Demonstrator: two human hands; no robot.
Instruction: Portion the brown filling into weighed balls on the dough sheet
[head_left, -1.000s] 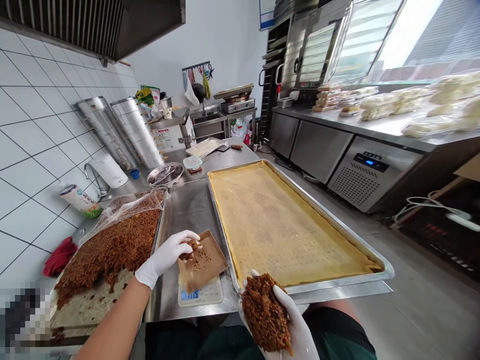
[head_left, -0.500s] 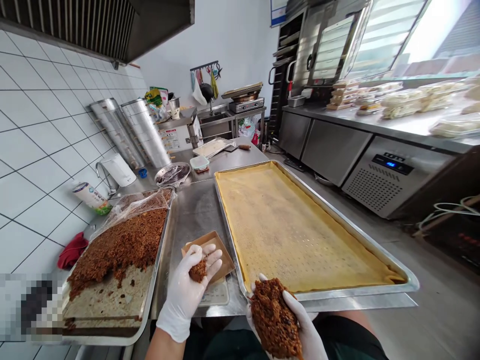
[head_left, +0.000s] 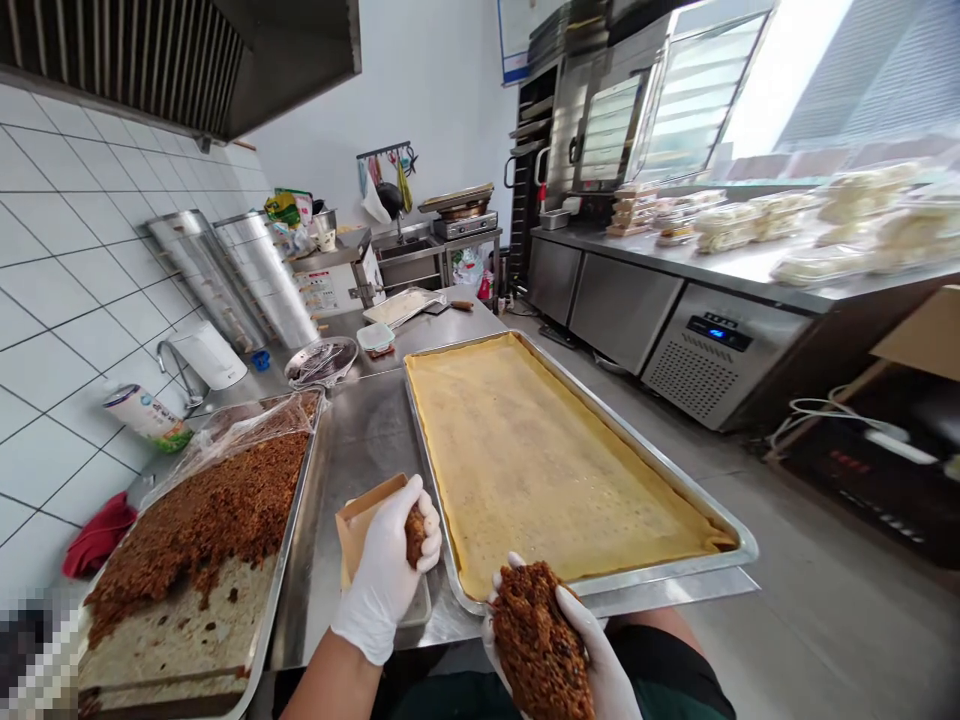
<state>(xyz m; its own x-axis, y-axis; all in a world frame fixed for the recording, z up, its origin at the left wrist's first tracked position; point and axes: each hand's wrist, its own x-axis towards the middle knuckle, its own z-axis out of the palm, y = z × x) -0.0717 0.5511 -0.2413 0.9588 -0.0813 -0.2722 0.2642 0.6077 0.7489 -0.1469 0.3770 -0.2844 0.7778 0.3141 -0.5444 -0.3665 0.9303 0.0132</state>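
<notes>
My left hand (head_left: 388, 565), in a white glove, has its fingers curled round a small lump of brown filling (head_left: 415, 535). It is above a brown paper box (head_left: 364, 512) that sits on a small scale, mostly hidden by the hand. My right hand (head_left: 600, 655), also gloved, cradles a large clump of the same brown, crumbly filling (head_left: 541, 635) near the table's front edge. Beyond my hands lies a metal tray lined with a flat yellow sheet (head_left: 540, 450). At left, a second tray (head_left: 259, 625) bears a heap of the filling (head_left: 217, 500), partly under plastic wrap.
A can (head_left: 148, 415) leans by the tiled wall, with a red cloth (head_left: 100, 535) below it. Farther back stand a strainer bowl (head_left: 322, 360) and a lidded container (head_left: 376, 340). Packed clear boxes (head_left: 727, 225) line the right counter (head_left: 750, 275).
My left hand's fingers have closed round the small lump, which lay on the open palm before. The right hand still holds its clump. The view has turned to the right.
</notes>
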